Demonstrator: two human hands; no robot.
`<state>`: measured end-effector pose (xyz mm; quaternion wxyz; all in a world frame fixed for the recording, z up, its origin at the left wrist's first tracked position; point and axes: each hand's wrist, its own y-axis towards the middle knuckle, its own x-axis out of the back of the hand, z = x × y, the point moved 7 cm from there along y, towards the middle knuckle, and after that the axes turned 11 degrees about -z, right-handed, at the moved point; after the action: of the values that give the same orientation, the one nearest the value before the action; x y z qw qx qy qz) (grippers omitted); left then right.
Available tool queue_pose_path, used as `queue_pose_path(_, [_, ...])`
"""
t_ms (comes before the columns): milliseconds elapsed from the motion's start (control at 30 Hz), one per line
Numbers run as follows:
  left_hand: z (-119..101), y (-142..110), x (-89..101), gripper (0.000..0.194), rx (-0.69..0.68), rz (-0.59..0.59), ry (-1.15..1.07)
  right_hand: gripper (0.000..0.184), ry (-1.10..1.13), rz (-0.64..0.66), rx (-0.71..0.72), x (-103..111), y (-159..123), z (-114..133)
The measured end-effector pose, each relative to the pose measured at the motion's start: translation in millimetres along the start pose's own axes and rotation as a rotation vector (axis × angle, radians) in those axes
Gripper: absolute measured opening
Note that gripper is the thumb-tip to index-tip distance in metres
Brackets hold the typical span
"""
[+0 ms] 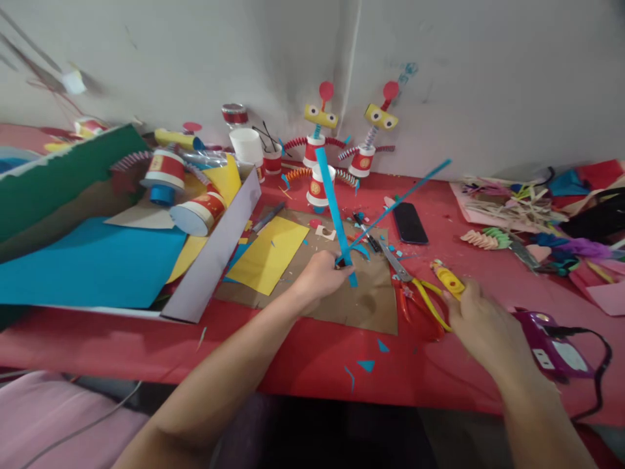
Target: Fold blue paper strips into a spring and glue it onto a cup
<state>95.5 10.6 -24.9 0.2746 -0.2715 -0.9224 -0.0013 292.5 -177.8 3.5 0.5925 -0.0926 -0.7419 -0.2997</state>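
My left hand (325,277) is closed in a pinch on two blue paper strips (332,202), which cross at my fingertips. One strip stands nearly upright; the narrower one slants up to the right. On the right, my right hand (481,322) is closed round the rear end of a yellow tool (448,279), whose exact kind I cannot make out. Just left of that hand lie yellow-handled scissors (424,296) and red-handled pliers (407,306). Under my left hand are a brown sheet (366,309) and a yellow paper (271,254).
Paper-cup robot figures (362,159) stand by the wall. A box (215,254) with coloured paper and more cup figures fills the left. A phone (410,223), a purple device (559,345) with a black cord, and craft scraps (508,202) lie right on the red table.
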Motion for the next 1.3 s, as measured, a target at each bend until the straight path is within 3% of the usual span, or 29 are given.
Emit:
queue_pose_path(67, [-4.1,1.2,9.5,0.019,-0.017,-0.038,-0.089,0.032,-0.047,-0.011,0.025,-5.6,8.9,-2.8])
queue_pose_path(133, [-7.5,2.4,18.7,0.018,-0.057,-0.099,-0.120,0.035,0.022,-0.093,0.013,3.1,18.3,8.1])
queue_pose_path(200, [-9.1,2.8,25.1,0.018,-0.102,-0.168,-0.098,0.035,0.304,-0.202,0.040,23.7,26.6,39.1])
queue_pose_path(300, [-10.7,0.8,26.4,0.019,-0.181,-0.230,-0.030,0.031,0.774,-0.077,0.081,41.0,36.5,105.9])
queue_pose_path(400, [-14.4,-4.0,21.3,0.009,-0.290,-0.236,-0.008,0.033,0.884,-0.083,0.090,50.5,44.7,155.7])
queue_pose_path(467, [-18.1,-7.2,19.9,0.007,-0.364,-0.252,-0.016,0.032,0.974,-0.105,0.098,49.6,47.8,169.6])
queue_pose_path(533, [-17.7,-6.9,19.9,0.009,-0.350,-0.257,-0.008,0.029,1.123,-0.119,0.031,44.3,50.3,163.2])
queue_pose_path(600, [-12.3,-3.2,23.0,0.008,-0.235,-0.260,-0.056,0.025,1.277,-0.133,-0.132,35.7,53.3,140.6])
queue_pose_path(700, [-2.3,2.7,31.2,0.015,-0.022,-0.272,-0.318,0.024,1.527,-0.136,-0.394,19.0,58.2,104.9])
queue_pose_path(800, [1.7,5.7,32.5,0.018,0.109,-0.239,-0.566,0.026,1.743,-0.060,-0.547,-1.5,61.8,91.1])
queue_pose_path(900, [0.1,4.7,25.7,0.019,0.168,-0.170,-0.676,0.029,1.825,0.079,-0.568,-16.4,61.0,96.6])
queue_pose_path(1033, [-4.5,0.2,13.7,0.018,0.193,-0.097,-0.719,0.025,1.810,0.187,-0.556,-18.3,55.6,106.6])
queue_pose_path(1300, [-1.7,-0.7,7.4,0.013,0.217,-0.065,-0.754,0.018,1.731,0.256,-0.460,-20.9,51.5,115.2])
